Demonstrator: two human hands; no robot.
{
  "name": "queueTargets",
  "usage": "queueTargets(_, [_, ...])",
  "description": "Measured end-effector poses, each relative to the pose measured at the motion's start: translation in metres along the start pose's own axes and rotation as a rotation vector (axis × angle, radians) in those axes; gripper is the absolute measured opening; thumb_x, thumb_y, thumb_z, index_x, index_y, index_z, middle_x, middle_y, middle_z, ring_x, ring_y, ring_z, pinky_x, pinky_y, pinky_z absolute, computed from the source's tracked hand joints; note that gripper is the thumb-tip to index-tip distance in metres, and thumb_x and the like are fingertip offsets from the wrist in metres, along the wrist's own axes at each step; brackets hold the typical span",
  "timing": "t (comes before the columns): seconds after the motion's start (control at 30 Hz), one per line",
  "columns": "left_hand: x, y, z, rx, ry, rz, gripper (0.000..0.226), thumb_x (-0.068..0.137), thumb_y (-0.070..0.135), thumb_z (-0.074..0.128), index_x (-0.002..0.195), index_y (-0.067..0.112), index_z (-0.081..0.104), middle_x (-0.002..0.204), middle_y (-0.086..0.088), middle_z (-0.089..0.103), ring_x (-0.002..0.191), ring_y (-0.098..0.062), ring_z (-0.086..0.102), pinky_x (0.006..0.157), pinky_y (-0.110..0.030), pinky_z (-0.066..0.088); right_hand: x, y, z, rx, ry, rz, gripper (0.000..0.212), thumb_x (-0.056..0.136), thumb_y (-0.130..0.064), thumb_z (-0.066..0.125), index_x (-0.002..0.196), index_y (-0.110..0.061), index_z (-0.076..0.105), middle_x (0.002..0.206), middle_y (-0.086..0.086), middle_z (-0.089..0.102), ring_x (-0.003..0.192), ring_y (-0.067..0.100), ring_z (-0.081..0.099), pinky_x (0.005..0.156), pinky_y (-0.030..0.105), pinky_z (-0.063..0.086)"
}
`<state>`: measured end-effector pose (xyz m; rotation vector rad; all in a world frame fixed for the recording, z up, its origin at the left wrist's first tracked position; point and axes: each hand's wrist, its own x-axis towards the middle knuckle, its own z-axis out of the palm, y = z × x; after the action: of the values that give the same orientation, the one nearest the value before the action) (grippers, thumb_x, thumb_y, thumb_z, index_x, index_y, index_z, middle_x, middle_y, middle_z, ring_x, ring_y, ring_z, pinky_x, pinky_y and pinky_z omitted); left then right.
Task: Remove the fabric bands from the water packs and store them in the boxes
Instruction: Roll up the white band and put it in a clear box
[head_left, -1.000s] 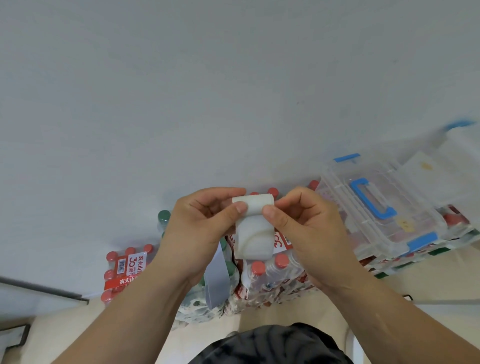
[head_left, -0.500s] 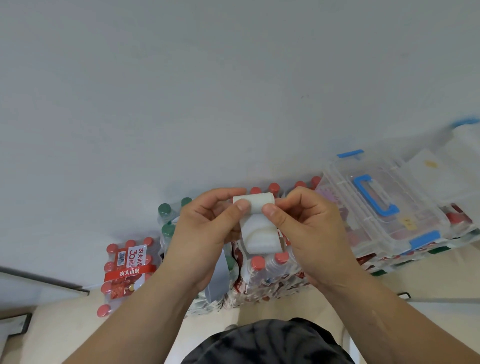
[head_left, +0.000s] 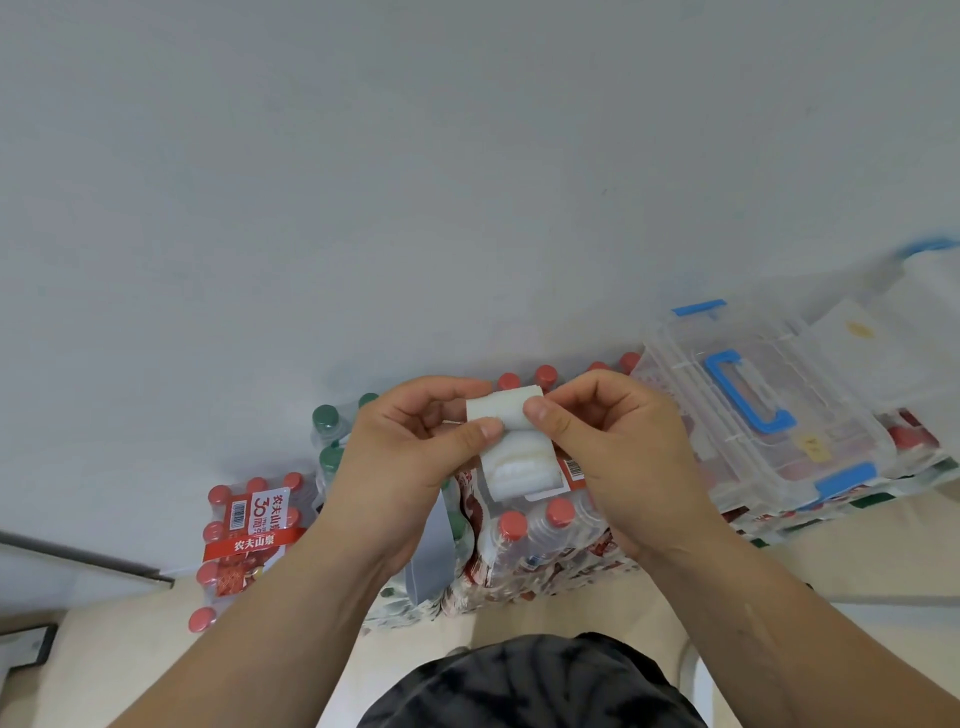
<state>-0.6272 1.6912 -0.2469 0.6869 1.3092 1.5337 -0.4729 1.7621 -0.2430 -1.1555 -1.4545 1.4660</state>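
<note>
Several shrink-wrapped water packs (head_left: 535, 540) stand on the floor (head_left: 130, 665) along the foot of the wall (head_left: 467, 182), which keeps them in one row within reach; a smaller red-labelled pack (head_left: 249, 535) sits apart at the left end, with green-capped bottles (head_left: 327, 421) between it and the main stack. Two clear storage boxes rest on the packs at the right end: the nearer storage box (head_left: 769, 415) has blue latches and a blue handle and its lid looks closed, so it would probably need opening; the farther box (head_left: 924, 312) is partly cut off by the frame's edge. The left hand (head_left: 400, 467) and right hand (head_left: 618, 452) meet above the middle packs; each pinches the top of the white fabric band (head_left: 511, 457) between thumb and curled fingers, apparently to fold it small enough for storing; the band is off the packs and in the air. A grey strip (head_left: 431, 561) hangs below the left hand; whether that hand holds it I cannot tell.
</note>
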Motion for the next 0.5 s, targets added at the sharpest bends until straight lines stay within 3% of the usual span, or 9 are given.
queueTargets(0.13, [0.0, 0.0004, 0.0015, -0.019, 0.019, -0.049, 0.028, 0.07, 0.025, 0.073, 0.097, 0.018, 0.078, 0.086, -0.009, 0.074, 0.078, -0.029, 0.072, 0.076, -0.05, 0.061, 0.002, 0.0002, -0.0026, 0.022, -0.004, -0.027, 0.011, 0.082, -0.01, 0.079, 0.075, -0.009, 0.072, 0.079, 0.01, 0.075, 0.075, 0.02, 0.071, 0.072, 0.04, 0.062])
queueTargets(0.27, [0.0003, 0.0019, 0.0048, -0.018, 0.048, -0.05, 0.023, 0.071, 0.024, 0.074, 0.093, 0.018, 0.079, 0.081, -0.008, 0.074, 0.078, -0.029, 0.07, 0.082, -0.064, 0.054, 0.0036, 0.0022, -0.0028, 0.018, -0.021, -0.047, 0.011, 0.081, -0.007, 0.08, 0.074, -0.008, 0.071, 0.077, 0.007, 0.074, 0.074, 0.018, 0.07, 0.071, 0.035, 0.061])
queueTargets(0.37, [0.0027, 0.0028, 0.003, -0.013, 0.059, -0.049, 0.025, 0.069, 0.02, 0.076, 0.093, 0.017, 0.079, 0.079, -0.007, 0.074, 0.078, -0.03, 0.068, 0.084, -0.062, 0.053, 0.0037, 0.0018, -0.0022, 0.036, -0.047, -0.026, 0.011, 0.077, -0.015, 0.081, 0.073, -0.011, 0.072, 0.075, 0.003, 0.074, 0.073, 0.016, 0.07, 0.069, 0.029, 0.059])
queueTargets(0.5, [0.0048, 0.0004, -0.0003, 0.013, 0.041, -0.029, 0.028, 0.067, 0.014, 0.077, 0.095, 0.014, 0.079, 0.091, -0.014, 0.077, 0.084, -0.03, 0.072, 0.084, -0.054, 0.057, 0.0061, -0.0048, -0.004, 0.11, -0.084, 0.085, 0.027, 0.065, -0.036, 0.08, 0.071, -0.011, 0.072, 0.076, 0.01, 0.075, 0.072, 0.028, 0.072, 0.062, 0.035, 0.06])
